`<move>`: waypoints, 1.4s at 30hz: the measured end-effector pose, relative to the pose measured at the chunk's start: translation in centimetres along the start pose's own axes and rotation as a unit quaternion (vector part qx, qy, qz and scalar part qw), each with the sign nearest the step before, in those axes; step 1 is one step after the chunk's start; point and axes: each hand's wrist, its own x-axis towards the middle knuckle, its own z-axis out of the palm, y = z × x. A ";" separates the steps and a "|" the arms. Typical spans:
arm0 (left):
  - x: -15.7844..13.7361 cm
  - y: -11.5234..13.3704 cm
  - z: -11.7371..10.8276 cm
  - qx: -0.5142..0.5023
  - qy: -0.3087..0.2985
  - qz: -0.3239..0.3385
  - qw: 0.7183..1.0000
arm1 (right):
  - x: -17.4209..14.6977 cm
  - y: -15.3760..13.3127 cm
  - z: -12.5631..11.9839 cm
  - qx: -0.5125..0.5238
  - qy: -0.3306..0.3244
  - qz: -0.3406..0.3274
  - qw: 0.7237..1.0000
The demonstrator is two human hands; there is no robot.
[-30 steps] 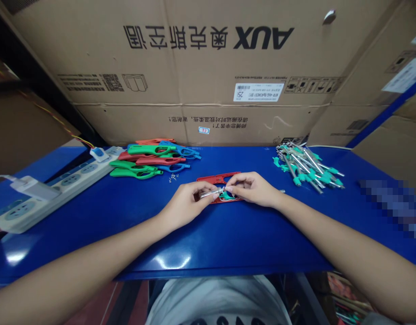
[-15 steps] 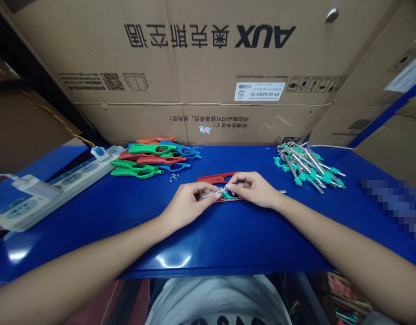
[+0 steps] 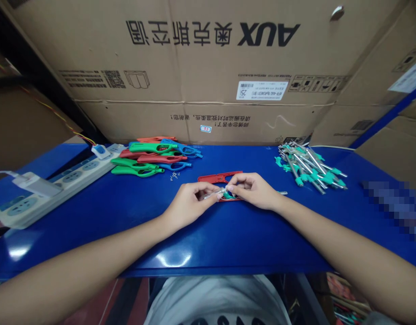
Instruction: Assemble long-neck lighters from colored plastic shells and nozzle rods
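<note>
Plastic, hard and red, forms the curved upper shell half lying in the middle of the blue tabletop, as the head view shows it; a second, lower shell half lies just nearer the person, partly under the hands. Over this second half sits a turquoise-green moulded part, with a thin pale wire beside it. The tabletop is smooth and glossy, throwing back white glare near its front edge.

Around them, at left, green, red, blue and orange lighter handles with looped ends lie heaped, tiny metal screws scattered just beside. A white power strip runs along the left, bearing a charger plug. At right, metal rods with turquoise ends lie criss-crossed. A cardboard carton (its printing upside down) walls off the back. The hands themselves cover much of the lower half, and pixelation masks something at far right.

The left hand is closed, thumb against fingers, on a shiny slim tube above the lower half. The right hand is pinched nearly shut, fingertips at a small pale piece at the tube's end, too tiny to identify.
</note>
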 end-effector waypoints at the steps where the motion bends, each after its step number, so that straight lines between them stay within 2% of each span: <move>1: 0.0 0.0 0.0 -0.004 -0.001 0.000 1.000 | 0.0 0.0 0.1 0.001 0.000 0.000 1.000; 8: 0.1 -0.1 0.1 0.007 -0.009 0.008 1.000 | 0.1 0.0 0.3 0.004 0.006 -0.007 1.000; 16: 0.4 -0.6 0.0 -0.039 0.011 0.005 0.999 | 0.4 -0.4 -0.5 0.011 -0.025 0.043 0.999; 22: 0.4 -0.7 -0.3 0.003 0.016 0.016 1.000 | 0.7 -0.1 -0.5 0.067 0.001 0.029 0.997; 42: 0.3 -0.2 -0.4 -0.008 0.017 0.008 1.000 | 0.5 -0.2 -0.7 0.044 -0.006 0.024 0.999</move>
